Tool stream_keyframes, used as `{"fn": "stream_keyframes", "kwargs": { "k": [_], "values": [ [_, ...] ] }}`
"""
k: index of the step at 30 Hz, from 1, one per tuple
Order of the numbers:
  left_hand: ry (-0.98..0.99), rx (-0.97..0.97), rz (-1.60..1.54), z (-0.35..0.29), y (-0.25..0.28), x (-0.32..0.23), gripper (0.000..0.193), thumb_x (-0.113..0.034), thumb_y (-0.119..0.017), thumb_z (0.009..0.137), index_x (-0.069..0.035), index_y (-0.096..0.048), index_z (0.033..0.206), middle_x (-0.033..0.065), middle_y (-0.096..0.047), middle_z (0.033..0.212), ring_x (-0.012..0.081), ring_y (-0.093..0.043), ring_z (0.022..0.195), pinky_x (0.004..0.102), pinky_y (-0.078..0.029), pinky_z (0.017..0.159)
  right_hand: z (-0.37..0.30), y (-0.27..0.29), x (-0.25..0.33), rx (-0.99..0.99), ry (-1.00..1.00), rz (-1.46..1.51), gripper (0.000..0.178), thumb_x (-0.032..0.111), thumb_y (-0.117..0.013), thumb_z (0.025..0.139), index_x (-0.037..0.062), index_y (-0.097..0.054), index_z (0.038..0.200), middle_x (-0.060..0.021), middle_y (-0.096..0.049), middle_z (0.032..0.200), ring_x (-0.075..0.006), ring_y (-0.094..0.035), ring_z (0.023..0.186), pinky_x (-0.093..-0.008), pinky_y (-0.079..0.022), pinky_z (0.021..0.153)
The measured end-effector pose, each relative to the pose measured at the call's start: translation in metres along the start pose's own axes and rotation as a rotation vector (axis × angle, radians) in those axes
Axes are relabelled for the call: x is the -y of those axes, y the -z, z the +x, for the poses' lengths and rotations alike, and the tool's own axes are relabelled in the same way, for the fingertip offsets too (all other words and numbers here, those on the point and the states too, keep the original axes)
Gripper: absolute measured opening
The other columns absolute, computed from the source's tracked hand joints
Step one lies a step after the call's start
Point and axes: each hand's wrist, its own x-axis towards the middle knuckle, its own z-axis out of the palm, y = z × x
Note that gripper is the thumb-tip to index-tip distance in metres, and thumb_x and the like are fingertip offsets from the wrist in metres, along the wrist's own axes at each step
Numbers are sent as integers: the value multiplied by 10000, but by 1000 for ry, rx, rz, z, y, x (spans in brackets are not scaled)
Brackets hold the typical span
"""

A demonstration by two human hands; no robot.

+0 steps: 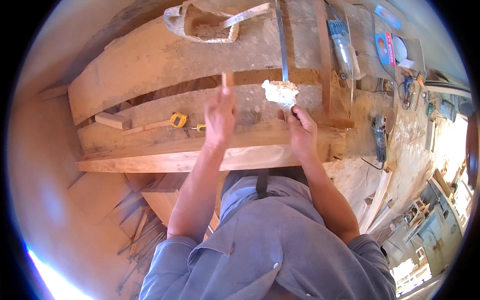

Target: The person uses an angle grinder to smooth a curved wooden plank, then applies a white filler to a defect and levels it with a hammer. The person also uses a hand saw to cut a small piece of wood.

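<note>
My left hand (220,117) is closed around a short wooden stick (224,80), whose end stands up from the fist; hand and stick are slightly blurred. To its right, my right hand (302,129) pinches the near end of a small flat piece heaped with white paste (281,94); what lies under the paste cannot be made out. Both hands are raised over a wooden workbench (230,112), above a thick wooden board (260,156) along its near edge. At the far side sits a crusted, cut-open container (200,25) with a flat wooden stick (245,15) leaning in it.
A yellow tape measure (178,119) and a yellow-handled tool (201,127) lie left of my left hand. Wood offcuts (112,120) rest further left. Rightward are a power tool (341,45), an open box (392,50) and a dark corded tool (380,140). A long slot crosses the bench.
</note>
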Motion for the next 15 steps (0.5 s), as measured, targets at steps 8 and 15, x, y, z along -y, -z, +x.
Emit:
{"fn": "stream_keyframes", "kwargs": {
  "k": [8, 15],
  "values": [
    [252, 361, -603, -61, -32, 63, 399, -433, -562, 1052, -45, -652, 1086, 134, -677, 1081, 247, -623, 1004, 408, -475, 934, -61, 19, -2, -168, -230, 126, 252, 66, -492, 1041, -46, -651, 1203, -90, -711, 988, -144, -671, 849, -288, -525, 778],
    [276, 517, -495, -95, -44, 87, 409, -423, -594, 1042, -32, -680, 1127, 131, -631, 1276, 228, -580, 1151, 399, -427, 1061, -78, -1, -4, -238, -184, 362, 226, 38, -526, 1013, -57, -664, 1164, -40, -678, 869, -88, -555, 695, -251, -432, 640]
  ]
}}
